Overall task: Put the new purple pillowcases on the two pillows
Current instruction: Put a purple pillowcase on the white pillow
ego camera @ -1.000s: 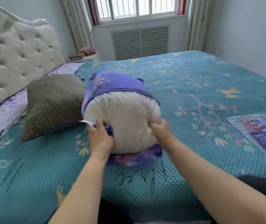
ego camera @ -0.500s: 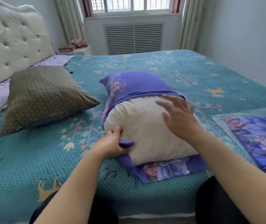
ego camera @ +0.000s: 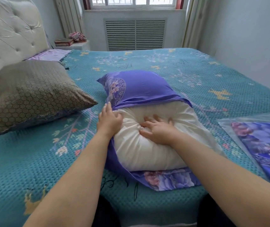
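A white pillow (ego camera: 147,149) lies on the bed, its far half inside a purple flowered pillowcase (ego camera: 140,86). The case's lower flap sticks out under the pillow's near end. My right hand (ego camera: 157,130) presses flat into the bare top of the pillow with fingers spread. My left hand (ego camera: 109,120) grips the left edge of the pillowcase opening beside the pillow. A second pillow (ego camera: 32,94) in a brown honeycomb-patterned cover lies to the left. A second purple pillowcase, folded in a clear plastic bag (ego camera: 262,145), lies at the right.
The bed carries a teal bedspread (ego camera: 196,76) and has a tufted cream headboard (ego camera: 11,33) at the left. A nightstand (ego camera: 72,44) with a book and a pink item stands by the window; a wall runs along the bed's right side.
My right hand has dropped from above the pillow onto its top and presses a dent into it. My left hand has moved up the left side to the pillowcase's edge.
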A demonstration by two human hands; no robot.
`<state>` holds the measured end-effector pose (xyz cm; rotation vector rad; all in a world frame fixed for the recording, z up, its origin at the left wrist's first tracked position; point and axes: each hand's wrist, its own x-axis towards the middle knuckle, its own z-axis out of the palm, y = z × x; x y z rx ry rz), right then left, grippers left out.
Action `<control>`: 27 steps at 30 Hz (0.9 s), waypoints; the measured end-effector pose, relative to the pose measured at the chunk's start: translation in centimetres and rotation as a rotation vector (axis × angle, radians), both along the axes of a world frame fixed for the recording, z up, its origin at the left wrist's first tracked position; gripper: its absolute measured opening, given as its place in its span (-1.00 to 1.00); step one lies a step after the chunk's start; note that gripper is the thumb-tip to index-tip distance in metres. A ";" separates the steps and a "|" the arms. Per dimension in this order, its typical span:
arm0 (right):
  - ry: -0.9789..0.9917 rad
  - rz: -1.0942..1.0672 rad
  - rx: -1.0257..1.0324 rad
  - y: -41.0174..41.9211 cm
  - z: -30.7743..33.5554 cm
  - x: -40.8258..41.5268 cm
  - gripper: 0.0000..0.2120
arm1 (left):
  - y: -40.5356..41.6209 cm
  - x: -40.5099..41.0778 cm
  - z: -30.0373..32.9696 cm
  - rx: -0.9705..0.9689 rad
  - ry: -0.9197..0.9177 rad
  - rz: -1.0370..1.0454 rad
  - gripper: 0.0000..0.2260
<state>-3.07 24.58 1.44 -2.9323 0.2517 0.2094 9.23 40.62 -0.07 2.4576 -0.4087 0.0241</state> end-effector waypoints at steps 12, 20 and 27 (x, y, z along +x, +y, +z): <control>-0.033 -0.005 0.021 0.3 -1.9 0.6 -0.48 | 0.0 1.2 -0.7 -0.155 -0.114 0.011 -0.92; -0.017 -0.048 0.080 0.1 -2.1 0.4 -0.49 | 0.2 -0.6 1.5 -0.566 -0.281 0.182 -0.83; 0.042 -0.095 0.070 -0.1 -2.2 0.8 -0.45 | 1.4 -4.1 2.0 0.050 -0.156 -0.014 -0.85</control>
